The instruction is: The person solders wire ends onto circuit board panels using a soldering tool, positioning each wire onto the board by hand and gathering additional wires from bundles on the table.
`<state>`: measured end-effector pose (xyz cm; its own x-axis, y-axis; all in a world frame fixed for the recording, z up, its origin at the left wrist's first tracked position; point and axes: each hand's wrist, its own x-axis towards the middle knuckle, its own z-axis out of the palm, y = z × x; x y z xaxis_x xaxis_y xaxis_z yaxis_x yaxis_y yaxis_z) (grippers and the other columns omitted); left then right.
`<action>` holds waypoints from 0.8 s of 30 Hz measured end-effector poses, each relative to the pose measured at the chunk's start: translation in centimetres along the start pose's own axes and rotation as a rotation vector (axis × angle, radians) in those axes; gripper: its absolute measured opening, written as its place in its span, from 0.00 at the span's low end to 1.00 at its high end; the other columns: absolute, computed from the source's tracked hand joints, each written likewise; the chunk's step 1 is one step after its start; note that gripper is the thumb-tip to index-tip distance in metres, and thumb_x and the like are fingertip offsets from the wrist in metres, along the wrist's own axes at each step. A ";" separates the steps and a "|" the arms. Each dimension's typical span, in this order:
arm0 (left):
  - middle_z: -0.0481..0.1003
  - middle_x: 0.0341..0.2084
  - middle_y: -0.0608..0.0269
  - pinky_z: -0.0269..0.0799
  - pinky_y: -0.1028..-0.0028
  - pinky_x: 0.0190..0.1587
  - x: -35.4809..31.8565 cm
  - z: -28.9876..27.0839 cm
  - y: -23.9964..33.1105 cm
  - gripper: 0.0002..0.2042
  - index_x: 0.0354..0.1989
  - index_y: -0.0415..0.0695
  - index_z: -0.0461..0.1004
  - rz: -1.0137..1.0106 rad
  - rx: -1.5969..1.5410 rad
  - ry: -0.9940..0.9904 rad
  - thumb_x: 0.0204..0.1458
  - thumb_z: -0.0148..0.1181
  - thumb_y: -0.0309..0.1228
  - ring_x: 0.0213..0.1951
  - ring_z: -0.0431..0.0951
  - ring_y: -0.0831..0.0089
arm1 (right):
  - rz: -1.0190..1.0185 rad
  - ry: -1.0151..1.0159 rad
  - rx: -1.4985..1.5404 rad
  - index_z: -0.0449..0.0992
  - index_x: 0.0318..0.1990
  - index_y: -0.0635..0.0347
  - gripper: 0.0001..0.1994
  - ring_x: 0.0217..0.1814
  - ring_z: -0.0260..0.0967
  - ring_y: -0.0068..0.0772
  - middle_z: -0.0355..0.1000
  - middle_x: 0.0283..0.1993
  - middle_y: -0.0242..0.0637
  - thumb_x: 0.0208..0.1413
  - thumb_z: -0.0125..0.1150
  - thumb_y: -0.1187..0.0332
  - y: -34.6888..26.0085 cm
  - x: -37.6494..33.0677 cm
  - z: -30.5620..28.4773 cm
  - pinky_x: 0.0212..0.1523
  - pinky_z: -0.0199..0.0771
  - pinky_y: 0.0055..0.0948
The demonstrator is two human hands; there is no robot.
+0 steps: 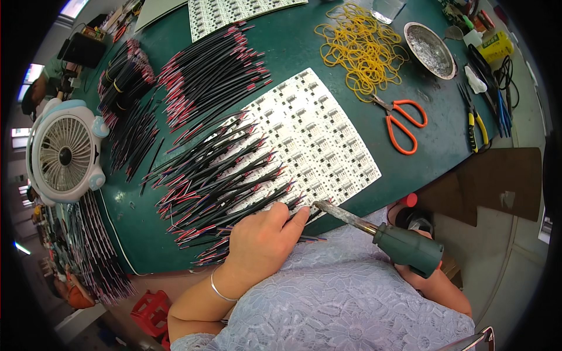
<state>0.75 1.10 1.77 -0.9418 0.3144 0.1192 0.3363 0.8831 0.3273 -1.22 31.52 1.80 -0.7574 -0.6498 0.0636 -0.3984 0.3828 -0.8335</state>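
My left hand (pixel 263 237) rests at the near table edge with its fingertips pressed on a black wire (pixel 275 206) lying on a white panel of small circuit boards (pixel 319 140). My right hand (pixel 418 275), mostly hidden behind the tool, grips the green handle of a soldering iron (pixel 404 245). Its grey tip (pixel 321 205) points left and sits right by my left fingertips at the panel's near edge. Several black wires with red ends (pixel 216 175) are spread over the panel's left half.
On the green table lie more wire bundles (pixel 126 76), a heap of yellow rubber bands (pixel 363 47), orange scissors (pixel 404 123), a metal dish (pixel 430 50), pliers (pixel 477 120) and another white panel (pixel 234 11). A small white fan (pixel 64 152) stands at the left.
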 end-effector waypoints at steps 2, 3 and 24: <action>0.65 0.21 0.68 0.64 0.74 0.17 -0.1 0.0 0.0 0.15 0.39 0.50 0.80 0.003 -0.005 -0.001 0.41 0.59 0.26 0.17 0.68 0.73 | -0.002 0.008 -0.012 0.76 0.35 0.62 0.13 0.34 0.73 0.44 0.74 0.35 0.42 0.38 0.63 0.71 0.0 0.0 0.0 0.37 0.73 0.32; 0.65 0.22 0.67 0.64 0.74 0.17 -0.1 0.0 0.0 0.14 0.40 0.49 0.80 0.005 -0.004 -0.004 0.41 0.59 0.26 0.17 0.68 0.73 | -0.018 -0.006 -0.036 0.76 0.36 0.62 0.13 0.36 0.72 0.43 0.74 0.36 0.42 0.38 0.63 0.71 0.0 0.0 -0.1 0.37 0.73 0.32; 0.61 0.21 0.67 0.63 0.73 0.17 0.2 -0.2 0.2 0.14 0.40 0.49 0.79 0.013 0.001 -0.028 0.42 0.58 0.27 0.16 0.67 0.72 | 0.553 0.087 0.399 0.76 0.43 0.63 0.17 0.46 0.69 0.42 0.73 0.41 0.40 0.42 0.63 0.71 -3.6 1.4 -3.3 0.49 0.67 0.37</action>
<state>0.65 1.25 2.06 -0.9370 0.3356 0.0973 0.3486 0.8791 0.3252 -2.56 31.44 6.68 -0.8401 -0.3670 -0.3995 0.2673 0.3607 -0.8935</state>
